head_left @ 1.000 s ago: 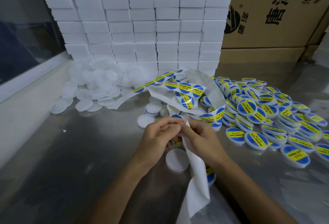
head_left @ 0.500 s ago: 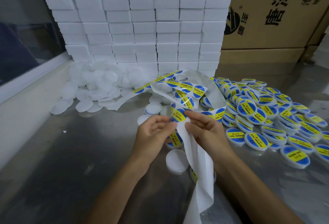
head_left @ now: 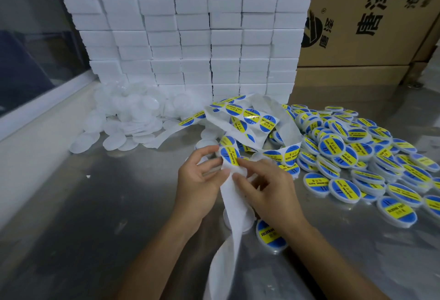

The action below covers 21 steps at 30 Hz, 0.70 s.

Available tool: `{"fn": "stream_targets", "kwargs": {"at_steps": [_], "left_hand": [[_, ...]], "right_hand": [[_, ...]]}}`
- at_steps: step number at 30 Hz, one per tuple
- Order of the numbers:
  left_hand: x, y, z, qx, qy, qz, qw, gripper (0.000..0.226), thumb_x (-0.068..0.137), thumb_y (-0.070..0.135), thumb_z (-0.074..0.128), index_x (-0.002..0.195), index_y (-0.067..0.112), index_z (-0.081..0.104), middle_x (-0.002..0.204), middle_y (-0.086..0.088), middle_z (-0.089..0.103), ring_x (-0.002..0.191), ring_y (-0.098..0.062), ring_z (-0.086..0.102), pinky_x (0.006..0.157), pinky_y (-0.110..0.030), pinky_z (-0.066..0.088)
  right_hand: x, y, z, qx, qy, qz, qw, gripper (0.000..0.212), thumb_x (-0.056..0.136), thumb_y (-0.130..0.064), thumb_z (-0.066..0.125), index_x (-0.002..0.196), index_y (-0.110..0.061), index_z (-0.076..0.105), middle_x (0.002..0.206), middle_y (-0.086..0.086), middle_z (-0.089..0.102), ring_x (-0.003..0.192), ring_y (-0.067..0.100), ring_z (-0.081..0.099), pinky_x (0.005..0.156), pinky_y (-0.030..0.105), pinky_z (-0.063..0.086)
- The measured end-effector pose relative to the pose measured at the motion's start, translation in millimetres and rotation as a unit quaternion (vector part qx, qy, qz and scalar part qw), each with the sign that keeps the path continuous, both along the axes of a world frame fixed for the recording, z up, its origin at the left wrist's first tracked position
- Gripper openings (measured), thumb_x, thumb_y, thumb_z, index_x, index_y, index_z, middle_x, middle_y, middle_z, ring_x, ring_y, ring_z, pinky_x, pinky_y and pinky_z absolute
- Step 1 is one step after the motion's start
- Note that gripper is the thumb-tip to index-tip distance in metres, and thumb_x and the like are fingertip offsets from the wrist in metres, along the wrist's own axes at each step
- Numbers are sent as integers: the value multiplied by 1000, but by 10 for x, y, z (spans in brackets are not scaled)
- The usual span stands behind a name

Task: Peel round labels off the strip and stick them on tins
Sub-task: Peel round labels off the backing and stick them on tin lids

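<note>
— Round blue-and-yellow label (head_left: 230,156) on the white backing strip (head_left: 235,206): where is it?
— Just above the two hands, which meet over the steel counter (head_left: 95,204). The left hand (head_left: 200,180) has its fingers curled at the strip's left edge, pinching it beside the label. The right hand (head_left: 266,190) pinches the strip from the right, fingertips touching the label's lower edge.
— And the strip itself?
— Its bare end hangs down between the wrists; the rest loops away behind the hands, carrying more labels.
— The tins?
— Labelled round tins (head_left: 357,156) lie heaped to the right; one labelled tin (head_left: 270,234) sits just under the right wrist. Plain white round tins (head_left: 123,118) are piled to the left, before a wall of stacked white boxes (head_left: 190,37).
</note>
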<state>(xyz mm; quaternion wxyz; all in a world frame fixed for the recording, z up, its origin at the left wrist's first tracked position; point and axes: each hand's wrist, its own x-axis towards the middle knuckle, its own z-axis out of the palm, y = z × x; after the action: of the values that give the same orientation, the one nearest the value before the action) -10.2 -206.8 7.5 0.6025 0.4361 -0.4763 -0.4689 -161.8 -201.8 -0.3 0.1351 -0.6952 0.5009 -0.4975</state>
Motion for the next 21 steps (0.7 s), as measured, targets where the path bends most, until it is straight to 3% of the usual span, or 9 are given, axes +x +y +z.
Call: {"fn": "stream_targets", "kwargs": {"at_steps": [2,4,7,10,15,21], "left_hand": [[-14,-2,-16,-5,-24,4,1000,45,82,-10,67,111,24,65,92,-12,76,82,-23,71,80,-40,57],[-30,5,-15,-25,-40,11,999,43,81,-7,69,107,27,64,84,-7,76,72,-15,70,70,-26,57],[-51,10,-17,-48,-48,20,997,41,79,-4,74,99,30,63,80,-3,76,68,-12,71,63,-19,53],[-63,19,-45,-85,-104,28,991,40,80,-1,74,87,35,59,81,3,73,70,-14,72,64,-18,52],[-71,47,-68,-173,-229,38,957,37,83,1,66,89,36,53,83,21,65,63,-3,62,59,-9,46],[-59,40,-82,-190,-251,34,949,37,83,2,63,89,38,53,84,21,64,61,-4,59,58,-9,45]], "right_hand": [[-32,-14,26,-62,29,-25,997,22,83,-17,79,105,-20,78,82,-7,56,57,9,52,60,31,49],[-78,-30,45,-107,43,-25,993,16,84,-15,77,100,-16,79,84,-2,57,55,10,50,54,37,49],[-111,-25,49,-155,81,-6,985,12,87,-17,72,96,-12,78,85,2,64,57,13,55,52,36,51],[-95,-20,37,-158,98,9,982,11,88,-17,73,96,-12,78,88,1,67,59,12,57,54,35,52],[-105,-41,13,-160,123,7,979,7,88,-17,74,93,-14,77,88,-3,67,58,10,56,52,35,51],[-85,-17,61,-168,154,-7,974,6,90,-20,71,89,-14,74,86,-2,66,59,14,59,48,36,50]]}}
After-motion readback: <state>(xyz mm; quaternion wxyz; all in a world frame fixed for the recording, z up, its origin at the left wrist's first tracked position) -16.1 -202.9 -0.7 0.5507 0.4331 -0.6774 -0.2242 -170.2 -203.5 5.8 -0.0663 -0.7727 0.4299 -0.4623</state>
